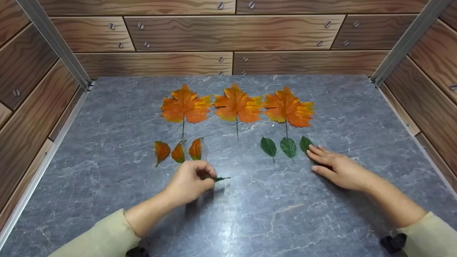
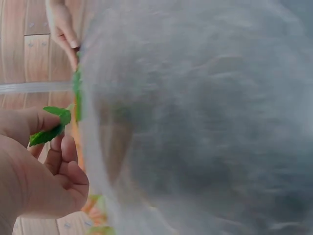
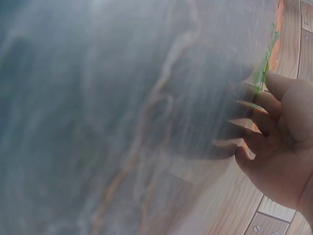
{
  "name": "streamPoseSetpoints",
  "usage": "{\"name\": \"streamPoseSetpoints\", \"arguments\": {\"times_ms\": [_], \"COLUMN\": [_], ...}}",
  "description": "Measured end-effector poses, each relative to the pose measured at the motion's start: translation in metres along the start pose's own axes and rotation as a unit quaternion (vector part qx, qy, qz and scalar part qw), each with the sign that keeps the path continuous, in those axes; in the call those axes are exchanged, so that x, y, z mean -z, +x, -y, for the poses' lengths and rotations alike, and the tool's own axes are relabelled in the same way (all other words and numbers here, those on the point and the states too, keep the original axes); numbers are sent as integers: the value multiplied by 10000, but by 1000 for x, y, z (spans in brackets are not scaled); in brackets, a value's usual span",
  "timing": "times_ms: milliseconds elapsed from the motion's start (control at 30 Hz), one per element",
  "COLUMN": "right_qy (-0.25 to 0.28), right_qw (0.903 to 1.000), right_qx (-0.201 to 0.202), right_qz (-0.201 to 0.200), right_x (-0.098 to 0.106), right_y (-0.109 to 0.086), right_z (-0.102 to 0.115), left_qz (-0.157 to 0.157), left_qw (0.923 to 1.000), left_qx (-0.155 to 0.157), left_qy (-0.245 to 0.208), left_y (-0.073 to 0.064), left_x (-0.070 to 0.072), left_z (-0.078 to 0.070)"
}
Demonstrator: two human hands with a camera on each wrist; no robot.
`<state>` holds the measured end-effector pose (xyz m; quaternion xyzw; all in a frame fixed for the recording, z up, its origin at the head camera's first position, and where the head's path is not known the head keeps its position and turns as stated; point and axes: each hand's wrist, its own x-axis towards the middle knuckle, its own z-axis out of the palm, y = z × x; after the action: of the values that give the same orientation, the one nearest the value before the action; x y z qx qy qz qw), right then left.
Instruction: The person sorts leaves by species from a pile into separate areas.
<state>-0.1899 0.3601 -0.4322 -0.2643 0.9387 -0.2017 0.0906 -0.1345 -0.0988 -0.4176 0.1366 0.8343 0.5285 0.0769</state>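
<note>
My left hand (image 1: 192, 180) pinches a green leaf (image 2: 48, 134) between thumb and fingers, above the table in front of the small orange leaves; in the head view mostly its stem end sticks out to the right. With fingers spread fairly straight, my right hand (image 1: 339, 167) touches the rightmost small green leaf (image 1: 305, 143) with its fingertips, covering part of it. Two more green leaves, one on the left (image 1: 268, 147) and a middle one (image 1: 288, 147), lie beside it in a row. Several small orange-brown leaves, among them one (image 1: 195, 149) just beyond the left hand, lie on the left.
Across the back of the grey marbled table (image 1: 117, 200) lie three large orange maple leaves, the left (image 1: 185, 105), middle (image 1: 238, 105) and right one (image 1: 288, 107), stems toward me. Wood-patterned walls (image 1: 232, 34) and metal posts (image 1: 53, 41) enclose the table.
</note>
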Motion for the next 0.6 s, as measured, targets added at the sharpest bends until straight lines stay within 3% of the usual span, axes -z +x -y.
{"name": "streamPoseSetpoints", "arguments": {"times_ms": [233,600], "right_qy": [-43,-57], "right_qw": [9999,10000], "right_qx": [82,37], "right_qz": [-46,-26], "right_x": [1,1], "right_y": [0,0], "right_z": [0,1], "left_qz": [-89,-168], "left_qw": [9993,9988], "left_qx": [269,364], "left_qy": [-241,-283], "left_y": [18,42], "left_x": [4,2], "left_z": [-19,-47]}}
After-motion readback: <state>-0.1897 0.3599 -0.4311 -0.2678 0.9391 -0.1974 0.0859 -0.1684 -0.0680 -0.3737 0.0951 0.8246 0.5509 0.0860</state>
